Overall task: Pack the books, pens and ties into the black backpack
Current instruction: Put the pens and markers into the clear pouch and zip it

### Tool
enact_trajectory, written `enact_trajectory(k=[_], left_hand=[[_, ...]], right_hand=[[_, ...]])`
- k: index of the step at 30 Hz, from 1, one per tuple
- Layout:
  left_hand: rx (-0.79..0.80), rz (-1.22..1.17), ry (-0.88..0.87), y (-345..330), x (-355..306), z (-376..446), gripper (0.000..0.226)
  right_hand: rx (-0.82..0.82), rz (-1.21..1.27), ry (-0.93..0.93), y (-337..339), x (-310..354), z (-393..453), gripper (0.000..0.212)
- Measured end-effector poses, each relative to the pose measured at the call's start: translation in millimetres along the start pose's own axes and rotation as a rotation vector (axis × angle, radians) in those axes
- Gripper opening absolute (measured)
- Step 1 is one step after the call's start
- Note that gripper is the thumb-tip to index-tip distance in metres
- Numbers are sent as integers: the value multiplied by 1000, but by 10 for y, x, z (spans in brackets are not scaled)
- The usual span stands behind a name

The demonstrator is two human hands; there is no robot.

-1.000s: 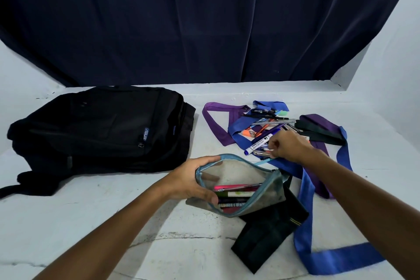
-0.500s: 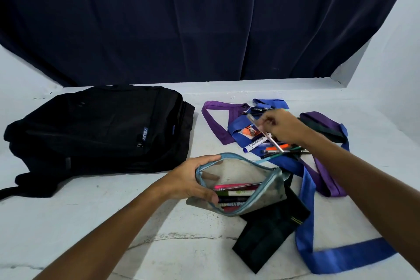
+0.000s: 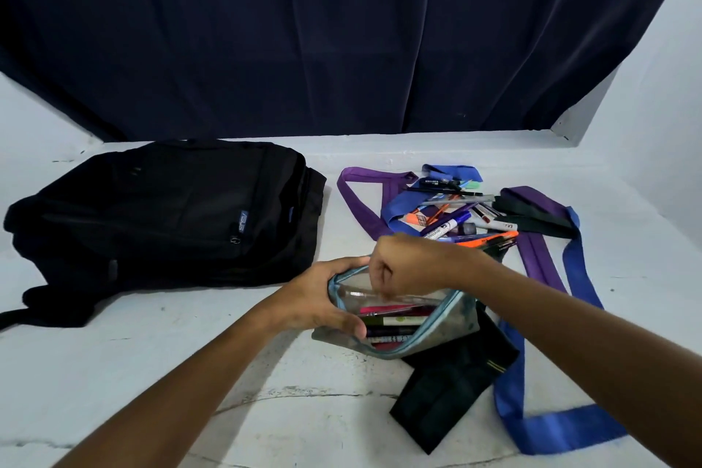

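While my left hand (image 3: 323,300) grips the pencil pouch (image 3: 399,323) mouth, my right hand (image 3: 406,266) pinches a pen into it. Loose pens (image 3: 456,217) and ties (image 3: 539,251) remain toward the table's right edge; black backpack (image 3: 163,217) lies left, apparently unopened.

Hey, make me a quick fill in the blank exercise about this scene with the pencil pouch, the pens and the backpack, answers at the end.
1. The left hand holds open the mouth of the ____.
2. The right hand grips a bunch of pens above the pouch; one of them is bright ____.
3. The black backpack lies ____ on the white surface.
4. A loose pile of pens rests on the ____ and purple ties.

Answers: pencil pouch; orange; flat; blue
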State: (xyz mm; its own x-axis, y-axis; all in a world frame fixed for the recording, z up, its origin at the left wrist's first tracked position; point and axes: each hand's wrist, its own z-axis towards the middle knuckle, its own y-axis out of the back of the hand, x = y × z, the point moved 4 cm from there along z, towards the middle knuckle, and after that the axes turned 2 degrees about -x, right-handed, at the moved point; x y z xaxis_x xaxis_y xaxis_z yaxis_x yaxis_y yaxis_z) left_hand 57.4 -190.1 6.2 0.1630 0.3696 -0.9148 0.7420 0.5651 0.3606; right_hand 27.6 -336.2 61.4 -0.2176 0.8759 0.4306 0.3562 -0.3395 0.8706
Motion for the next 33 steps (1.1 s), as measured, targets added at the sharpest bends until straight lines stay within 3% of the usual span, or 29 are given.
enact_trajectory(k=[2,4,9,13,18,22,25,29,33], left_hand=[[-13,3,8,14,14,7,109],[2,3,1,5,25,18,111],[-1,-1,36,7,40,24,125],[10,14,47,14,42,21,126],[-3,44,32,21,31,20,125],[-7,38,31,22,35,23,125],[0,40,39,22,47,32,126],[5,29,52,20,57,33,125],[10,13,53,25,71,38,125]], right_hand=[[29,-23,-16,-57,-17,17,20],[58,106,-40,43,-79,-1,13],[-257,257,-108,524,-612,-33,15],[-247,45,-260,356,-1264,-54,36],[-204,-102,-426,91,-1676,-153,30],[-206,-211,-380,54,-1667,-164,13],[-177,-293,-321,62,-1625,-150,14],[-312,-59,-230,243,-1511,-152,32],[-601,372,-131,583,-1055,-184,5]])
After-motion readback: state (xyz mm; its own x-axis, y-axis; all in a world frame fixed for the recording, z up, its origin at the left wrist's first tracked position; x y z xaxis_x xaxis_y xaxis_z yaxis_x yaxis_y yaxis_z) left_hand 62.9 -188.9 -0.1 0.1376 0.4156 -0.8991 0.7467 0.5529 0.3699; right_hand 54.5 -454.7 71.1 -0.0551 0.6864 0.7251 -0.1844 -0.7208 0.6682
